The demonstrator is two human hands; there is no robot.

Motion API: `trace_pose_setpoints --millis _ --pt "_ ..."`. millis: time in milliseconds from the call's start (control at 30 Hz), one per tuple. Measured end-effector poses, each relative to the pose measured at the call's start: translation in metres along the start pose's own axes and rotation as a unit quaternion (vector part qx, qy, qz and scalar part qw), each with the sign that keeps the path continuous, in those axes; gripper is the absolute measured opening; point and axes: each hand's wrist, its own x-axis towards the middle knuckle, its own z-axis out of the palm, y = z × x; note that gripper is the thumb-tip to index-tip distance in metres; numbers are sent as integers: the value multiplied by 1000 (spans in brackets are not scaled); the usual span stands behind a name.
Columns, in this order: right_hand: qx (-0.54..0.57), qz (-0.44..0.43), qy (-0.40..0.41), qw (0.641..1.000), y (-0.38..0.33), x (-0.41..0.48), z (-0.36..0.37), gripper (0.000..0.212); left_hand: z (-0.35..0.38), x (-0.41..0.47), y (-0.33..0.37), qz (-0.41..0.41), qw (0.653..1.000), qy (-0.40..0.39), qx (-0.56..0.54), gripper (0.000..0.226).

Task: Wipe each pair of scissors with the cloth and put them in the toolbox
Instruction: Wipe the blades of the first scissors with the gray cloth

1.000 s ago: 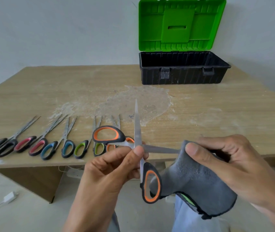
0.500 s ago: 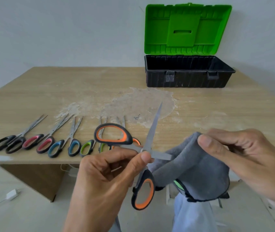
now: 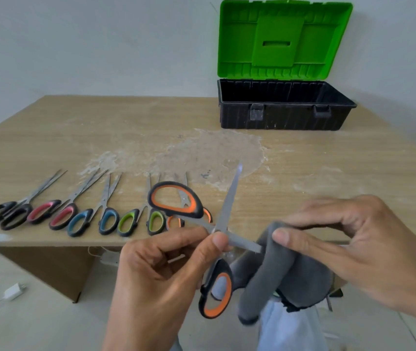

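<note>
Scissors with orange-and-black handles (image 3: 217,239) sit in your left hand (image 3: 161,277), pinched at the pivot between thumb and fingers, blades spread wide in front of the table's (image 3: 328,173) near edge. One blade rises toward the toolbox (image 3: 285,107); the other points right, its tip touching the grey cloth (image 3: 278,272). Your right hand (image 3: 348,249) grips that cloth between thumb and fingers, just right of the scissors. Left of the held pair, along the table's near edge, lies a row of scissors (image 3: 75,214) with black, pink, blue, green and orange handles. At the table's far right the toolbox stands with its green lid (image 3: 283,39) upright.
</note>
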Motion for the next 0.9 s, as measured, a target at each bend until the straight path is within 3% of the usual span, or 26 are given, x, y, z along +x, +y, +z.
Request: trace_pose_setpoints --millis 167,333,433,500,600,767,833,900 --pt "50 -25 104 993 0 -3 0 20 8 1 2 16 1000 3 -11 5" --pt "35 0 -13 999 -3 -5 9 29 12 2 -2 24 996 76 -34 8" --pt "59 14 -64 996 -6 -3 5 31 8 2 -7 23 996 77 -39 14" --pt "67 14 -57 996 -7 -1 1 22 6 1 -10 34 996 75 -35 21" --pt "59 22 -19 998 -7 -1 1 14 6 2 -8 51 997 52 -23 12" --pt "27 -42 121 991 -13 -5 2 8 8 1 -7 30 997 63 14 6" --pt "-22 -72 111 991 -15 -6 3 12 8 1 -7 21 997 73 8 6" --pt "-38 -69 47 996 -15 -8 8 23 10 2 -6 5 996 88 -26 5"
